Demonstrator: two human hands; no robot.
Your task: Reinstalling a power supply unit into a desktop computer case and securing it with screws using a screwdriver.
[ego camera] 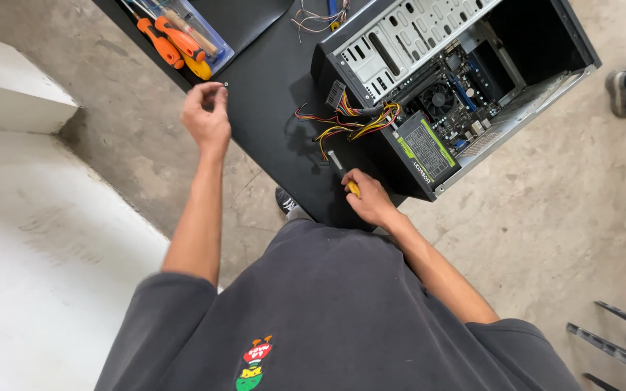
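An open computer case (371, 54) lies on its side on a black table (269, 94), with the motherboard, a fan and a power supply (425, 148) showing. Coloured cables (342, 123) spill from it onto the table. My right hand (369, 199) rests at the table's near edge, closed around a yellow-handled screwdriver (342, 170) whose shaft points toward the case. My left hand (206, 116) hovers over the table's left edge with thumb and fingers pinched together beside a tiny screw (226, 85); whether it holds anything I cannot tell.
A blue tray (215, 43) with orange-handled screwdrivers (172, 40) sits at the table's far left. Loose wires (316, 18) lie at the back. Another person's shoe (621, 90) stands on the concrete floor at right. A white step (9, 87) is at left, metal bars (617, 340) at lower right.
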